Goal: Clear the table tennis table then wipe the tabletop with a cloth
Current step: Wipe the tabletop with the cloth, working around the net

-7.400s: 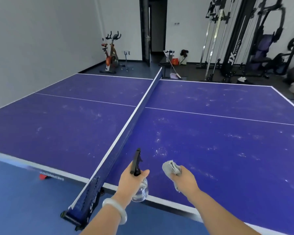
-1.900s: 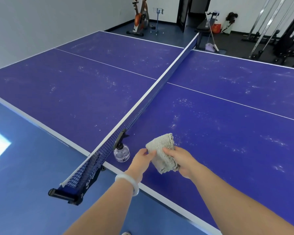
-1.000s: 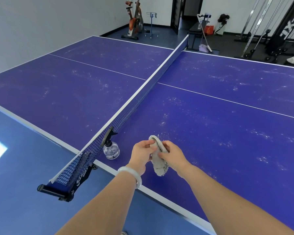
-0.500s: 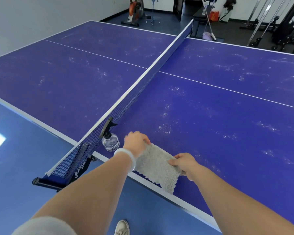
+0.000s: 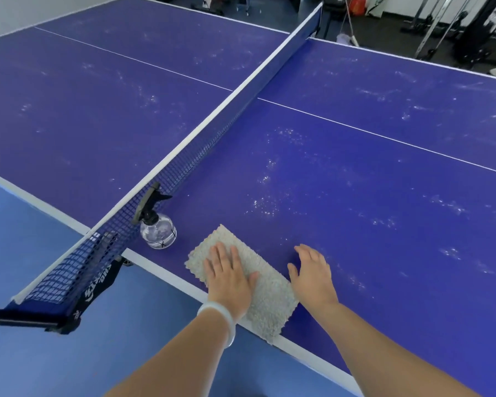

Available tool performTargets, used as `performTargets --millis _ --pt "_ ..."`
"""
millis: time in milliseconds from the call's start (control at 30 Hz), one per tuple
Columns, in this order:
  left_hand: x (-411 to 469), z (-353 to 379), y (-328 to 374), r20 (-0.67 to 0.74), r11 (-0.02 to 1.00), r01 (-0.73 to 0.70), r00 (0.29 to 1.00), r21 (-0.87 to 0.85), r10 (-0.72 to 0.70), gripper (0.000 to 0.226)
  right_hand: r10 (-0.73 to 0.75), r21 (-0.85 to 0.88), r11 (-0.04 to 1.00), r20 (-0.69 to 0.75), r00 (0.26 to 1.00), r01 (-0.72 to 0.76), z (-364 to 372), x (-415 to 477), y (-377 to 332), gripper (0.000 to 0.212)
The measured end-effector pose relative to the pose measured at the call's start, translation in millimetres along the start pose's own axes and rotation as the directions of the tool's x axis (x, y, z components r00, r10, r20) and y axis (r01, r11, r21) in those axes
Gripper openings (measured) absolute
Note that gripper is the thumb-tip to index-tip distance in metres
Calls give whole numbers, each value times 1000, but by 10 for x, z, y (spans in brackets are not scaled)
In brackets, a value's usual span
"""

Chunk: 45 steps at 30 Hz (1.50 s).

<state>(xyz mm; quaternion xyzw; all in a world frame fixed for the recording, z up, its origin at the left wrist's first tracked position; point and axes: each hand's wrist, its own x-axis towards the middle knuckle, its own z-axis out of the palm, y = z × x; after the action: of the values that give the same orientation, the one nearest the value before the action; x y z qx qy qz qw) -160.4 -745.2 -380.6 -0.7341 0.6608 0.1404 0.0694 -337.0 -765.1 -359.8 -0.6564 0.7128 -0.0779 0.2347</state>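
One bench (image 5: 355, 196) carries one net (image 5: 201, 147) across its middle. Right of the net there is one cloth (image 5: 269, 299) and one spray bottle (image 5: 158, 230), the bottle just beside the net. Two hands show, both right of the net: the left hand (image 5: 226, 277) and the right hand (image 5: 312, 275). One bracelet (image 5: 216, 310) is on the left wrist.

A blue floor (image 5: 40, 253) fills the lower left and gives way to darker flooring at the far end of the room. There, black weight-machine frames (image 5: 476, 32) with silver bars stand at the upper right. An orange container (image 5: 359, 6) sits just beside a long-handled mop (image 5: 344, 39) whose pale head rests on the floor.
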Motion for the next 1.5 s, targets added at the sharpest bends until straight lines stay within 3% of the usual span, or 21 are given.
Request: performTargets --millis 200,500,800,1067,1133,1233,1333,1400,1500 --pt "-340 306 -118 -113 998 -37 993 -60 30 81 -135 -103 985 31 990 138 178 390 31 60" --pt "558 17 -315 -133 941 235 953 -241 -272 65 -85 -120 990 -140 986 68 463 569 13 63" --pt "-303 488 -337 -229 989 -3 973 -151 -32 66 -90 -135 988 -127 988 72 461 556 13 64" --pt "607 162 -391 -176 979 199 963 -52 -205 71 -81 -156 986 -134 988 60 463 552 -39 64" --pt "425 208 -260 -197 986 146 967 -80 -159 74 -82 -162 985 -136 987 59 451 564 -27 64" --pt "11 417 -160 -231 992 -61 972 -110 34 72 -75 -156 986 -122 990 56 458 546 -14 65" --pt "-18 445 -316 -251 985 -167 956 -49 150 71 -75 -142 988 -128 989 56 458 546 -6 65" --pt "185 353 -421 -257 990 -141 956 14 140 73 -73 -134 989 -130 989 56 459 559 -2 65" --pt "489 221 -489 -229 999 52 972 -12 -53 78 -69 -129 990 -132 989 52 464 559 8 65"
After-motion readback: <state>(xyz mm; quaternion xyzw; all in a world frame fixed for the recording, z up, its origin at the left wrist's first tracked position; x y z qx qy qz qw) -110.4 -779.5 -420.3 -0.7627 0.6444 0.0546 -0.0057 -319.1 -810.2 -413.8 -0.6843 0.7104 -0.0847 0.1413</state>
